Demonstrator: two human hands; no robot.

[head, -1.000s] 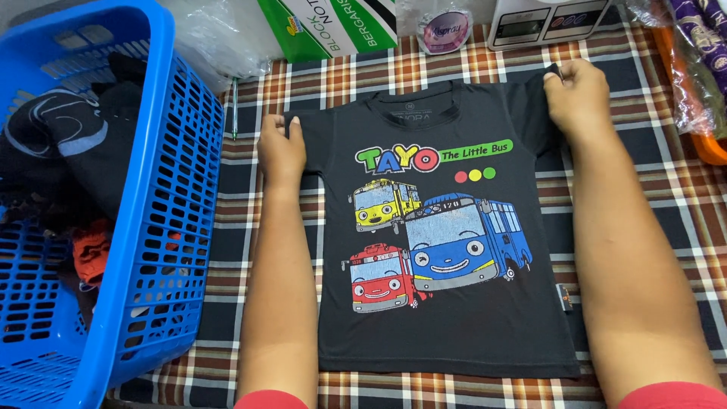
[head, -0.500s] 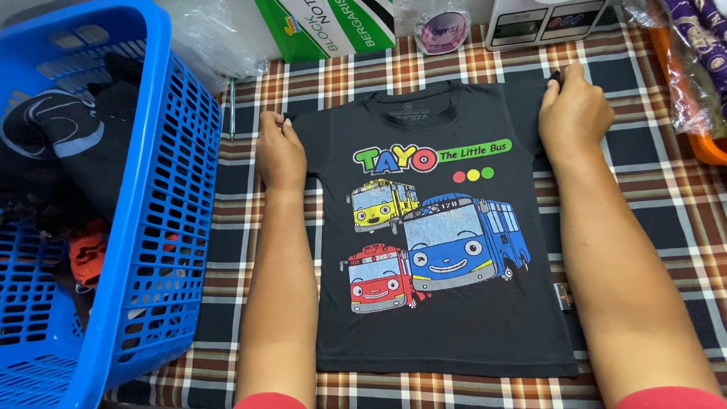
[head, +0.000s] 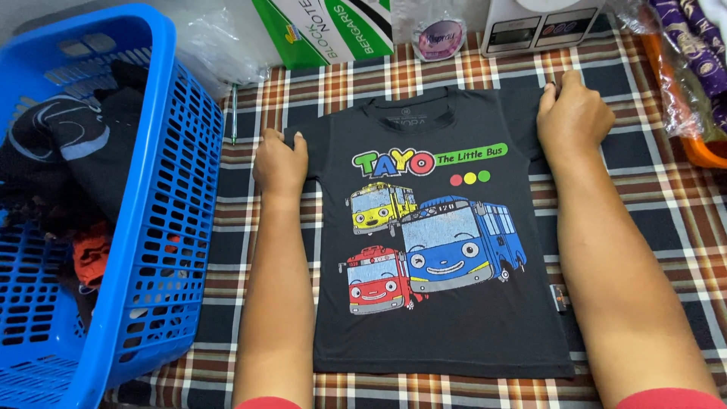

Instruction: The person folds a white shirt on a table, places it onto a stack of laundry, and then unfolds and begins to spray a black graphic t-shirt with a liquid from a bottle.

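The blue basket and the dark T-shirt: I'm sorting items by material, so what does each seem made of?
The blue basket looks like moulded plastic: glossy, rigid, with a slotted grid wall. The dark T-shirt looks like soft matte knit fabric, probably cotton, lying flat and limp, with a slightly cracked printed picture of cartoon buses.

Bright, even light falls from above; shadows under the forearms are soft and short. Focus is sharp throughout (slight glare on the clear plastic (head: pixel 219 45)).

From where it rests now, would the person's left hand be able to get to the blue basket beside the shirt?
Probably yes. The left hand rests on the dark shirt's left sleeve, and the blue basket stands close beside that arm. Only bare checked cloth lies between them, so nothing blocks a sideways reach.
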